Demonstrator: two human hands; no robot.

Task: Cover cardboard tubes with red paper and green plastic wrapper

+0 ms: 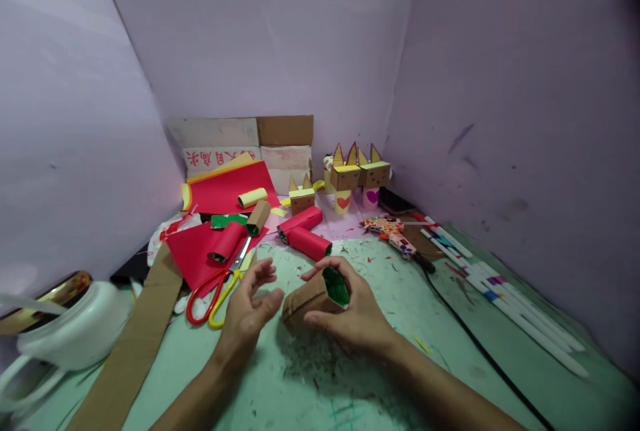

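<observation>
My right hand (350, 304) is wrapped round a brown cardboard tube (305, 302) with a green inside, its open end facing up and to the right. Just left of the tube, my left hand (253, 301) is empty, its fingers curved and apart. Scissors (220, 294) with red and yellow handles lie beside my left hand. Beyond my hands, red paper tubes (310, 243) rest on the green table (240, 377). A smaller brown tube (259, 217) leans near the scissors' tips.
Cat-eared box figures (346, 177) stand at the back. A glue gun (397, 234) with a black cable (480, 344) and white sticks (520, 304) lie at right. A cardboard strip (140, 344), white pot (80, 331) and red sheets (230, 187) are at left.
</observation>
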